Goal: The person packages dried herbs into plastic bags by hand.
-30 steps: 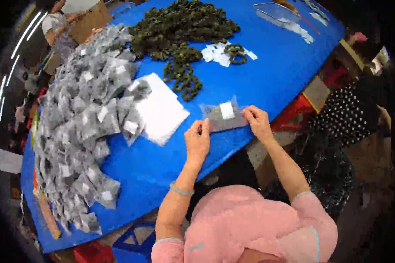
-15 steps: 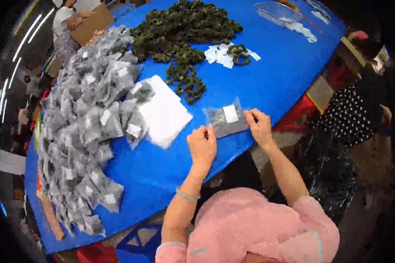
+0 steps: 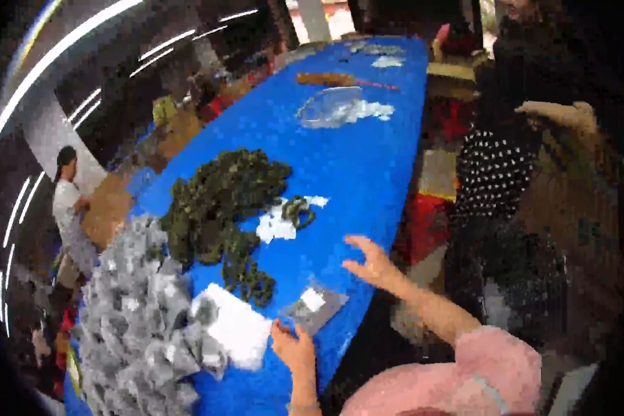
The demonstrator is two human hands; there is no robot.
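A clear plastic bag with a white label (image 3: pixel 327 313) lies flat on the blue table (image 3: pixel 367 184) near its right edge. My left hand (image 3: pixel 295 348) is at the bag's lower left corner, thumb and fingers apart, between the bag and a white sheet or pad (image 3: pixel 234 331). Above and to the right of the bag, my right hand (image 3: pixel 373 266) hovers with spread fingers and nothing in it. Left of the white sheet is a large heap of filled grey plastic bags (image 3: pixel 135 315).
Dark green ring-shaped pieces (image 3: pixel 222 197) are piled beyond the sheet. White slips (image 3: pixel 277 225) lie beside a smaller ring cluster (image 3: pixel 298 211). Farther off is a clear plastic bag (image 3: pixel 331 106). One person (image 3: pixel 68 201) stands at the far left, another in dotted clothing (image 3: pixel 496 170) at right.
Both hands have let go of the labelled bag, which now lies on the table. My right hand has moved away from it and opened. The view has tilted up and turned along the table.
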